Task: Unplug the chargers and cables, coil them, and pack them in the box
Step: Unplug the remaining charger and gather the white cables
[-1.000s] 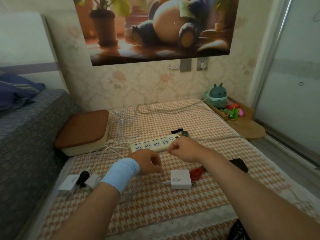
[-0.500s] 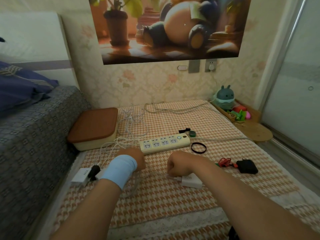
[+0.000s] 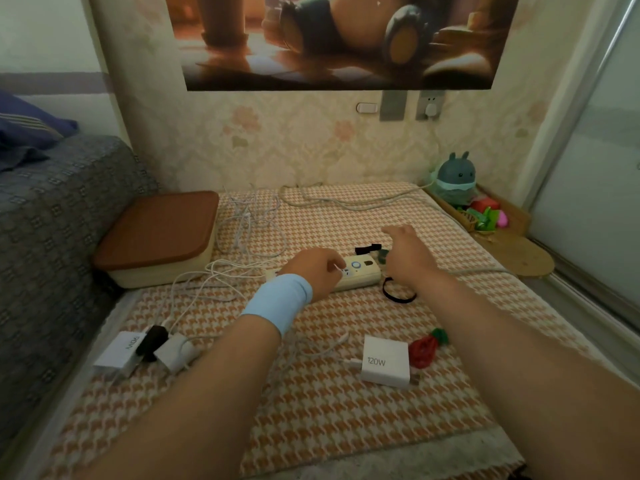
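A cream power strip (image 3: 362,271) lies mid-mat, its grey cord (image 3: 346,201) running toward the wall. My left hand (image 3: 317,271), in a blue wristband, is closed over the strip's left part and hides its sockets. My right hand (image 3: 407,252) hovers past the strip's right end with fingers loosely spread and nothing in it, above a black strap (image 3: 367,248). A white 120W charger (image 3: 385,360) lies near me with a red tie (image 3: 423,351) beside it. At the left lie a 90W charger (image 3: 119,351), a black plug (image 3: 152,341) and a small white charger (image 3: 175,352). The brown-lidded box (image 3: 159,233) is closed.
Loose white cables (image 3: 249,223) sprawl between the box and the strip. A black band loop (image 3: 398,293) lies under my right wrist. A grey bed (image 3: 52,237) borders the left. A plush toy (image 3: 454,178) and small toys sit on a wooden shelf (image 3: 512,254) at the right.
Both hands have moved forward from beside the 120W charger to the power strip. The left has closed on the strip; the right has opened past its end. The view has tilted downward.
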Motion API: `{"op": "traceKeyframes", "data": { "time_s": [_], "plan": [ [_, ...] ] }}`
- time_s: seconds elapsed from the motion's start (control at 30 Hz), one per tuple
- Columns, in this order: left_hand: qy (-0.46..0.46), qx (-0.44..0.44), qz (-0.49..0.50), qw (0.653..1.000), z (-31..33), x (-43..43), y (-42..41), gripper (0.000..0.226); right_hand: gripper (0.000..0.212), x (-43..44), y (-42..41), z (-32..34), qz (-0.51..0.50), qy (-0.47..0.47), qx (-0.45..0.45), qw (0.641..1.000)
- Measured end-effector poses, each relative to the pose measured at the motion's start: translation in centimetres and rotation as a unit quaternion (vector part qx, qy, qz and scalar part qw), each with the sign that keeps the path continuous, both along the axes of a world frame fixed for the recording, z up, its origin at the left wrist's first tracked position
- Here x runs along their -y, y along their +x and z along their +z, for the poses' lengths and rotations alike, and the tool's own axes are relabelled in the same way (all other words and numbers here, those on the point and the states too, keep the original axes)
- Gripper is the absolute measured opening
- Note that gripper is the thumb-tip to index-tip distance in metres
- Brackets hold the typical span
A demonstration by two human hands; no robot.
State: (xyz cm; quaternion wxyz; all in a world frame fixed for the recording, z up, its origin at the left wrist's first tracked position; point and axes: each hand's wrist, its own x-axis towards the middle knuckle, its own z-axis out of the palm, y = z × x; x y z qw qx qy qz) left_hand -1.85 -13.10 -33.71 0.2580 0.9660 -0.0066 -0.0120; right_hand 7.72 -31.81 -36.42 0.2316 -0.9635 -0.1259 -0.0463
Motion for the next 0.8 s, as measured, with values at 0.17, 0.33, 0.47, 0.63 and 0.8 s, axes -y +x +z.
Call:
{"op": "traceKeyframes", "data": {
  "time_s": [0.17, 0.33, 0.47, 0.63, 0.8],
  "plan": [
    [-0.089, 0.023, 0.022, 0.995, -2.1, 0.9, 2.4, 0.028, 0.054, -0.4, 4.6, -2.3, 0.043, -0.098, 0.013, 0.994],
    [-0.14, 0.034, 0.042, 0.989, -2.9, 0.7, 3.2, 0.036, 0.021, -1.4, 5.4, -1.6, 0.029, -0.086, 0.063, 0.994],
    [-0.199, 0.097, 0.071, 0.973, -2.1, 0.2, 3.0, 0.049, 0.016, -2.3, 3.9, 1.7, 0.06, 0.162, -0.017, 0.985],
    [-0.338, 0.123, 0.042, 0.932, -0.2, -0.1, 2.6, 0.046, 0.019, -2.4, 0.3, 4.6, 0.161, 0.332, -0.253, 0.894],
    [-0.401, 0.102, 0.107, 0.904, 0.8, 0.0, 1.4, 0.018, 0.022, -2.2, -2.6, 4.7, 0.095, 0.377, -0.223, 0.894]
  ]
}}
